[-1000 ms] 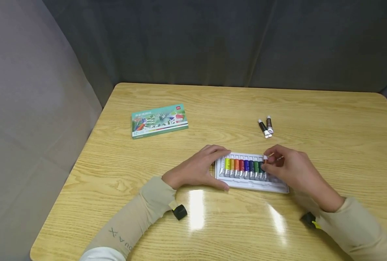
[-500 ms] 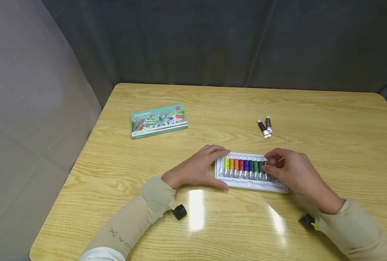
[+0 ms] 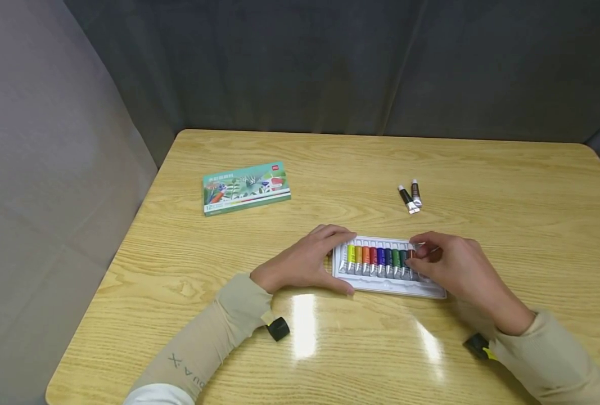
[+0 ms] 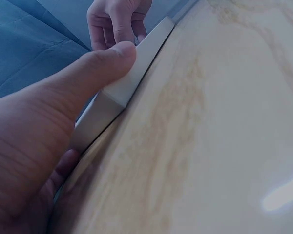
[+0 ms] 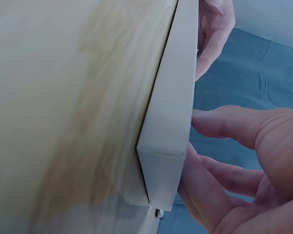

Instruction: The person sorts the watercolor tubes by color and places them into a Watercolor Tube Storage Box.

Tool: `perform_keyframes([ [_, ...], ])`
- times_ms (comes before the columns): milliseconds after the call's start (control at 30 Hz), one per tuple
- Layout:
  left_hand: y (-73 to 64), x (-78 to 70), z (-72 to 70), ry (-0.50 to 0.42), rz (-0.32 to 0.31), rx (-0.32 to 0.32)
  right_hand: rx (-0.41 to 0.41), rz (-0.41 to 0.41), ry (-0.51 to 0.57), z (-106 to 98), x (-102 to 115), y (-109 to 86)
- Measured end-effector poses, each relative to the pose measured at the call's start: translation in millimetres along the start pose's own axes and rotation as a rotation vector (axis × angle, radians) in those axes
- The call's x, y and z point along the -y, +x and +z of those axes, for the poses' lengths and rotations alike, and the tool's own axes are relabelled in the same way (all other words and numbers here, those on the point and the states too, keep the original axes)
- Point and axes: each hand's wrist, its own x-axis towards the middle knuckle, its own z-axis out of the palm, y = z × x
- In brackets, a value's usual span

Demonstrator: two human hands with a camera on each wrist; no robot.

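Observation:
A white plastic tray [image 3: 398, 288] holds a row of paint tubes, running from white and yellow through red, blue and green. My left hand [image 3: 312, 259] grips its left end, thumb on the near side and fingers at the far side. At the right end of the row, my right hand [image 3: 456, 267] pinches a brown paint tube [image 3: 411, 255], which lies in line with the others and is partly covered by the fingers. In the left wrist view my thumb [image 4: 107, 63] presses the tray's side wall [image 4: 149, 51]. The right wrist view hides the tubes behind the tray wall [image 5: 168, 112].
Two dark paint tubes [image 3: 407, 198] lie close together beyond the tray on the wooden table [image 3: 330, 349]. A green illustrated paint box [image 3: 247, 188] lies at the back left. Grey curtains [image 3: 289, 67] stand behind the table and along its left.
The brown tube, raised at its cap end a second ago, has gone down into the row under my right fingers. My left hand has kept its place on the tray.

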Motion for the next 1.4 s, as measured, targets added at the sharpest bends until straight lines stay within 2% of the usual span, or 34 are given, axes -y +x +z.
perform_keyframes([
  [367,1.4,1.5,1.8,0.001,0.010,-0.004,0.043,0.068,-0.030,1.0,4.1,-3.5],
  [800,0.2,1.8,-0.6,-0.012,-0.002,-0.003,0.070,0.055,-0.052,3.7,8.0,-1.2],
  [1067,-0.1,1.1,-1.6,-0.012,0.003,-0.004,0.051,0.001,-0.082,3.6,7.9,-2.4],
  [1400,-0.2,0.5,-0.5,-0.015,0.009,-0.009,0.070,0.030,-0.036,1.9,7.2,-2.1],
])
